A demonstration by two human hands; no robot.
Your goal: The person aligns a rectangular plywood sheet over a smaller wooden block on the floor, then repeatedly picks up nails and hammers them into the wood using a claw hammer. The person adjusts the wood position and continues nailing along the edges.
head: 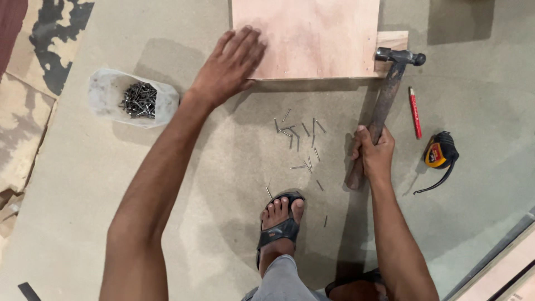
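A tub of nails (138, 99) sits left. My left hand (231, 64) lies flat, fingers released, steadying the plywood board (312, 36); loose nails (298, 134) lie below it; my right hand (374, 153) grips the hammer (384, 106), poised, needing aim.

Matt pale plywood board (312, 36), wooden-handled metal hammer (384, 106), dull steel nails (301, 136), seemingly translucent plastic tub (106, 92)

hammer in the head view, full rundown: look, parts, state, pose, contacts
The hammer has a dark metal head with a rounded peen and a worn, brownish wooden handle. It slants up from lower left to upper right. The right hand grips the lower handle; the butt sticks out below. The head sits at the plywood panel's right corner; contact is unclear.
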